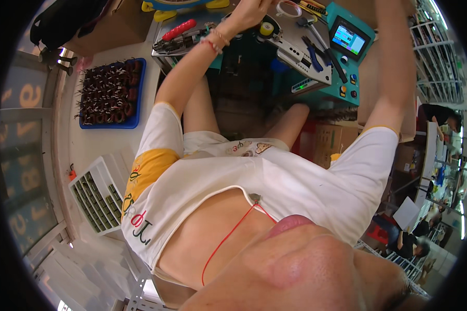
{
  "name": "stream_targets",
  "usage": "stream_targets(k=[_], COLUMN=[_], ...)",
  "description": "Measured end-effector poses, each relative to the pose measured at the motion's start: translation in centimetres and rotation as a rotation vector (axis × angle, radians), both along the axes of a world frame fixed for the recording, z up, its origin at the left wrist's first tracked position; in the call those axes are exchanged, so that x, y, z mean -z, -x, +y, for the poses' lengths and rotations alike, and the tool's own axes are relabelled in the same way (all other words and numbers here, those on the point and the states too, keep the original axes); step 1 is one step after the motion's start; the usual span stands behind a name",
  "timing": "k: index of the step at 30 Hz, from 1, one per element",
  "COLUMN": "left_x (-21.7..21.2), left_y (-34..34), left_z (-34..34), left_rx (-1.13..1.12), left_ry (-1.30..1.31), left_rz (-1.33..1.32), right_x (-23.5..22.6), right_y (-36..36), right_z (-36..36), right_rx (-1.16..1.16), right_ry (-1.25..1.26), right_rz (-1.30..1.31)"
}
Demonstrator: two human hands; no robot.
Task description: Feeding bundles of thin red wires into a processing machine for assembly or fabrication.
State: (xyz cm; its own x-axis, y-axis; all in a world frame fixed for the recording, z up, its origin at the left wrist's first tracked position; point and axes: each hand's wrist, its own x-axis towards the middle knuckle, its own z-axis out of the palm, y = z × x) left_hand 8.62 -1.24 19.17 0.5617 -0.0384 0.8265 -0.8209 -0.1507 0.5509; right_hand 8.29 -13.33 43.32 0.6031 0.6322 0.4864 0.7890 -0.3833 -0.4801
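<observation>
My left hand (245, 12) reaches up to the top edge of the view, over a grey metal work plate (296, 49) on a teal machine (347, 78). Beaded bracelets circle its wrist (216, 39). The fingers look curled, and what they hold is cut off by the picture's rim. A white wire ring (288, 7) and a small yellow roll (266, 28) lie just right of the hand. My right forearm (394, 57) rises along the right side, with its hand beyond the top edge. My white and yellow shirt (254, 181) fills the middle.
A red-handled tool (179, 29) lies on the machine's left part. The machine has a small lit screen (348, 39) and round buttons. A blue tray (138, 93) of dark wound coils and a white tray (83, 179) of green parts sit left. Other people work at right (411, 243).
</observation>
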Motion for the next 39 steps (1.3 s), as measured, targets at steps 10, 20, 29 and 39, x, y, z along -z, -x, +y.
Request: stream_targets(k=[10,20,29,39], left_x=[17.5,21.5,20.6,22.5], left_y=[10.7,6.8,2.0,4.2], left_z=[2.3,1.2,-0.6,-1.5], left_rx=[-0.106,-0.179,0.198,-0.141], left_ry=[0.180,0.096,0.058,0.127], left_rz=[0.576,0.621,0.776,0.444], right_x=[25.6,28.5,28.5,30.8], right_y=[-3.7,-3.9,-2.4,1.4], right_z=[-2.5,-2.8,-3.4,-2.3], right_rx=[-0.009,-0.107,-0.028,0.204], right_ry=[0.115,0.117,0.143,0.349], right_rz=[0.220,0.229,0.089,-0.525])
